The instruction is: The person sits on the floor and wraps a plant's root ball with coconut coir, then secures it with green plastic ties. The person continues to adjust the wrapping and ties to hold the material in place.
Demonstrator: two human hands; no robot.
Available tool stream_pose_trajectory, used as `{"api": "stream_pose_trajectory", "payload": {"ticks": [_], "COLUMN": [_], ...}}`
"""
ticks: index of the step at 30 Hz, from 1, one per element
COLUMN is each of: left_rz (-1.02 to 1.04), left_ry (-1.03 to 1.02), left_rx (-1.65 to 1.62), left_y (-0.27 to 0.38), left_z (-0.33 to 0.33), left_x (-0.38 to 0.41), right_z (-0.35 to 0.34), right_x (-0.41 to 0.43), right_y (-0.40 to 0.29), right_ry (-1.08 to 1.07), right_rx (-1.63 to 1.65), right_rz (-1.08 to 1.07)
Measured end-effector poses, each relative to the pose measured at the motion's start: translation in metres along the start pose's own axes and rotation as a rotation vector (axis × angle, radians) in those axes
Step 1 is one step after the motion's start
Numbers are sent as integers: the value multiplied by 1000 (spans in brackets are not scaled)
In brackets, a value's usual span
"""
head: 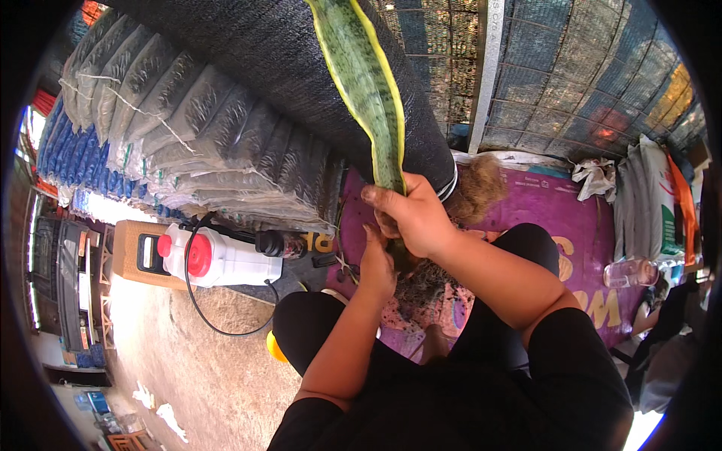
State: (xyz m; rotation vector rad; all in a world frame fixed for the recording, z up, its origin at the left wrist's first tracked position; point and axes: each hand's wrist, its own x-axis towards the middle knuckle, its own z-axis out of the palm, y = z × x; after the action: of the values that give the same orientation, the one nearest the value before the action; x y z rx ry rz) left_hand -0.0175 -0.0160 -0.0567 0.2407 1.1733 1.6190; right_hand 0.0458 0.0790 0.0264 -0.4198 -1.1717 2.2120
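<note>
A snake plant leaf (361,84), mottled green with yellow margins, rises from between my hands toward the top of the view. My right hand (420,217) is wrapped around its lower part, thumb across the front. Lower down, my left hand (379,262) is at the plant's base, its fingers partly hidden; soil darkens the fingertips of both hands. Below them, a mass of fibrous roots and dark soil (420,296) lies over a pink patterned surface (457,304) between my knees.
Stacked filled plastic bags (197,124) and a large black mesh roll (417,107) stand ahead. A white sprayer tank (242,265) with a black hose is at left. Scissors (342,265) lie on the purple printed sheet (530,208). At right are a clear container (630,273) and another person (657,324).
</note>
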Motion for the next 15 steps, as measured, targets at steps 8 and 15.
{"api": "stream_pose_trajectory", "payload": {"ticks": [8,15], "left_rz": [528,502], "left_ry": [-103,-143], "left_rx": [352,163], "left_y": [-13,35], "left_z": [-4,4], "left_x": [-2,-22], "right_z": [-13,-14], "right_x": [5,7], "right_y": [-3,16], "right_ry": [-93,-232], "right_rx": [25,-269], "right_rz": [94,-366]}}
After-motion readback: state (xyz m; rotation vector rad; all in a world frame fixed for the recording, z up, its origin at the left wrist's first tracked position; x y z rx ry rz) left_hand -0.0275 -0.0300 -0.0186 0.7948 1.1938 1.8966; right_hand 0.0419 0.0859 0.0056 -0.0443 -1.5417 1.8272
